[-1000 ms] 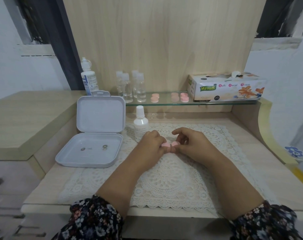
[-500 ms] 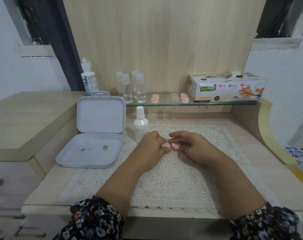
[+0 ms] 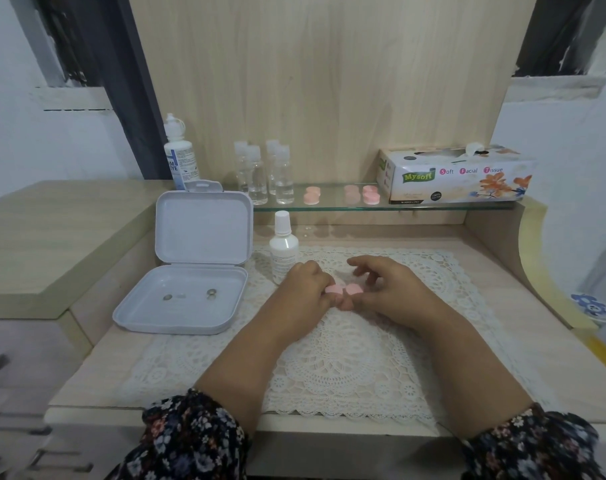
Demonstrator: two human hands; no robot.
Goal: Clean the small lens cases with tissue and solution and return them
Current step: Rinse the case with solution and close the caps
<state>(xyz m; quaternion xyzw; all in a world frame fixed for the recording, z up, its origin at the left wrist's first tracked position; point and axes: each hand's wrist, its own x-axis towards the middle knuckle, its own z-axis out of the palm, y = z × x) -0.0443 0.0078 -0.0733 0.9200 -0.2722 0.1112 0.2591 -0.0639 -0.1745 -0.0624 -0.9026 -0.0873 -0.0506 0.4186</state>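
A small pink lens case [image 3: 344, 289] with two round caps lies between my hands over the lace mat [image 3: 329, 362]. My left hand [image 3: 303, 289] grips its left half with curled fingers. My right hand [image 3: 384, 289] pinches the right cap with thumb and fingers. More pink lens cases [image 3: 311, 195] [image 3: 370, 195] rest on the glass shelf [image 3: 329, 206]. A small white solution bottle [image 3: 283, 245] stands just behind my left hand. The tissue box [image 3: 457, 176] sits on the shelf's right end.
An open white plastic box [image 3: 190, 271] with small items inside lies at the left. A large solution bottle [image 3: 180, 157] and several clear vials [image 3: 263, 174] stand on the shelf. A raised wooden ledge flanks the left; a curved side panel [image 3: 537, 258] bounds the right.
My right hand's fingers have shifted on the right cap, lifting and spreading slightly. The case and my left hand stay in nearly the same spot.
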